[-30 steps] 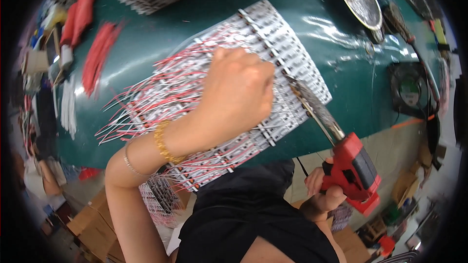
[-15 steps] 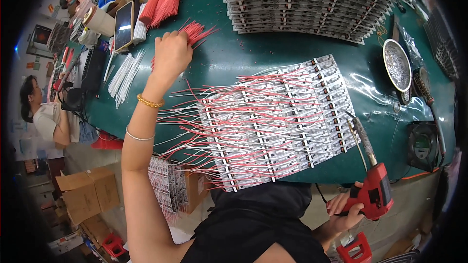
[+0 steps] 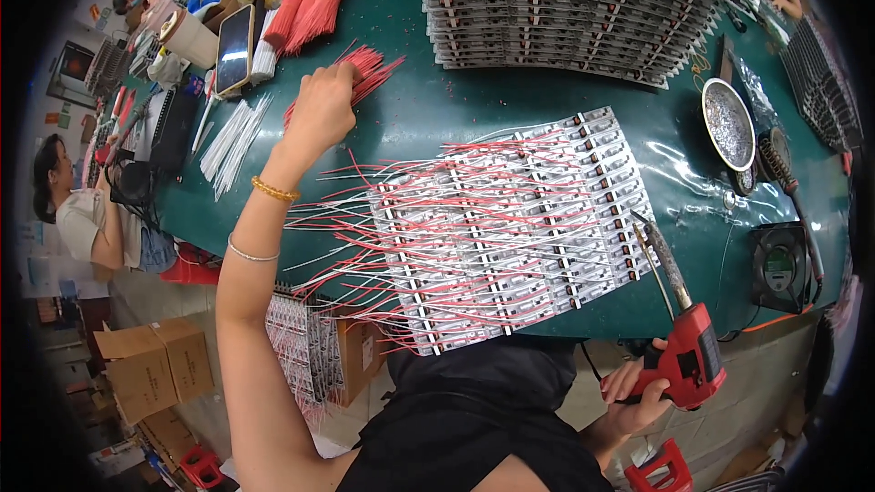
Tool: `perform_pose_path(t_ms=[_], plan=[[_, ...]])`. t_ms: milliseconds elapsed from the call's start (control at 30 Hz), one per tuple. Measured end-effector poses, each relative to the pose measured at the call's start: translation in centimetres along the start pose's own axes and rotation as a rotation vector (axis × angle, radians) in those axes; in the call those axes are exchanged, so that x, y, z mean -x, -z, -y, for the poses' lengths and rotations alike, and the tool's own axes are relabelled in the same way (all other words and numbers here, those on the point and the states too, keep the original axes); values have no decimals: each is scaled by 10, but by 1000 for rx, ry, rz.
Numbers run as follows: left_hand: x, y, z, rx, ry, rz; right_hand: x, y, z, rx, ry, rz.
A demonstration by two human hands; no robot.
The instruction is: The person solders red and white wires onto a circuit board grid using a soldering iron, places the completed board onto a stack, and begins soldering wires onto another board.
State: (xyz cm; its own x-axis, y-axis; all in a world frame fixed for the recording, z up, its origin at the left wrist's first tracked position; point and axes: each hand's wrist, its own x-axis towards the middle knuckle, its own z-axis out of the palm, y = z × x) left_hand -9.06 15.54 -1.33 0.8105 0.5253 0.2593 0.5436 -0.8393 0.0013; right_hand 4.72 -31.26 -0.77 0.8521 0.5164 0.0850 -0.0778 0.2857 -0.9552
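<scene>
My left hand (image 3: 321, 112) is on a loose bundle of red wires (image 3: 368, 71) on the green table, fingers curled down into it and fingertips hidden. At the lower right my right hand (image 3: 638, 394) grips a red soldering gun (image 3: 690, 357) by its handle. The gun's metal tip and thin side tube point up and left, close to the right edge of a panel of small circuit boards (image 3: 597, 210). Rows of red and white wires lie across this panel, their free ends hanging past its left edge.
White wires (image 3: 235, 146), a phone (image 3: 235, 50) and red wire bundles (image 3: 317, 11) lie at the left. Stacked board panels (image 3: 565, 18) fill the back. At the right are a metal bowl (image 3: 728, 125), a soldering iron in a coil holder (image 3: 777, 159) and a small black fan (image 3: 779, 266). Another person sits far left.
My left hand stays over the red wires with only a slight shift. The view has moved a little, and the soldering gun's tip sits slightly closer to the panel's right edge.
</scene>
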Motion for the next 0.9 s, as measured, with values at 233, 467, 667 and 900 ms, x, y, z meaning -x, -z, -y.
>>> perform_pose_path(t_ms=[233, 467, 667, 900], plan=[[8, 5, -10, -50, 0, -96, 4, 3, 1, -16, 9, 4], [1, 43, -64, 232, 1, -241, 11, 5, 7, 2, -116, -130], [10, 55, -149, 724, 83, -36, 6, -2, 6, 27, -63, -84], [14, 41, -225, 870, -195, 111, 14, 9, 9, 73, -130, -111]])
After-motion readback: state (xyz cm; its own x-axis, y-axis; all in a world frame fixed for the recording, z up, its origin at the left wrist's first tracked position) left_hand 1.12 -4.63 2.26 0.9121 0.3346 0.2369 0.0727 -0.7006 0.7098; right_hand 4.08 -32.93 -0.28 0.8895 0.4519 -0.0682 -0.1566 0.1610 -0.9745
